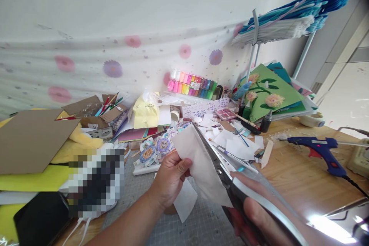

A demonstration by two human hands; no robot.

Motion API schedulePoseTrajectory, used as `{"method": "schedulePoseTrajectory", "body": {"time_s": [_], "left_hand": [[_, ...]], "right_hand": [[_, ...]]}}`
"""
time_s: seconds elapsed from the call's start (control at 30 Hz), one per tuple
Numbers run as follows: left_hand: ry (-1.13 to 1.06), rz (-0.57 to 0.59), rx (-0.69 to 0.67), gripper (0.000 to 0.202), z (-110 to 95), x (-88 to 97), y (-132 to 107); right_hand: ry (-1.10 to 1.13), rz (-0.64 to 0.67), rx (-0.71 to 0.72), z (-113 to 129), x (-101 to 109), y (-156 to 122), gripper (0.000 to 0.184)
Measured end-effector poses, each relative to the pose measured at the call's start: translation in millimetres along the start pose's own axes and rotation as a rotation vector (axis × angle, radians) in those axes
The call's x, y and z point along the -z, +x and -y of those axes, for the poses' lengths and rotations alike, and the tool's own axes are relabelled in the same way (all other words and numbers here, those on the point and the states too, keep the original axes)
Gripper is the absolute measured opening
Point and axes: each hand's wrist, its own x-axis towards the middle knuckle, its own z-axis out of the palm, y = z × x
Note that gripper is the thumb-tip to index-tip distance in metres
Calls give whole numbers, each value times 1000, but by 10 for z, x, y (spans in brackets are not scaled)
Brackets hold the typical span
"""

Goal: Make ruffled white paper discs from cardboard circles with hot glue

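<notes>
Left hand (173,175) over the gridded cutting mat (207,228): thumb and fingers closed in a pinch on the lower left edge of a white paper piece (197,161). The piece is held up above the mat, tilted, not lying on it. Right hand (259,209) above the mat's right side, curled around the handles of the scissors (220,173); grip closed, some fingers hidden. Scissor blades point away from the person, running along the paper's right edge; blade gap too unclear to tell.

Another white paper scrap (186,201) is under the left hand, on the mat. Round printed cutouts (163,145) by the mat's far left end. Pile of white paper offcuts (240,142) around the mat's far right edge, a thin blue stick (242,137) on it. Blue hot glue gun (319,148) on the wooden tabletop (296,169), right of the mat. Green card with flowers (275,88) beyond the mat, to the right. Multicolour pack (193,84) well beyond the mat, against the wall. Yellow printed packet (146,114) beyond the mat's left part. Brown cardboard sheet (34,142) and open pencil box (93,123) left of the mat, box farther back.
</notes>
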Motion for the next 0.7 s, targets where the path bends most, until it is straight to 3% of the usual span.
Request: {"method": "schedulePoseTrajectory", "body": {"time_s": [0.1, 0.17, 0.23, 0.3, 0.37, 0.47, 0.7], "left_hand": [[18, -31, -3, 24, -7, 17, 13], [32, -50, -1, 25, -18, 28, 29], [42, -69, 2, 26, -31, 37, 47], [51, -94, 3, 26, -42, 45, 67], [63, -115, 8, 26, -48, 55, 85], [84, -123, 28, 27, -45, 71, 102], [192, -87, 64, 28, -62, 56, 80]], "right_hand": [[18, -220, 1, 154, 49, 179, 65], [-123, -339, 17, 313, 216, 249, 67], [-501, -465, -9, 454, 521, 286, 62], [-1023, -603, -154, 517, 901, 290, 51], [-1285, -562, -350, 484, 1257, 259, 45], [-1382, -544, -503, 318, 1602, 181, 43], [-1476, -464, -612, 27, 1762, 107, 36]]}}
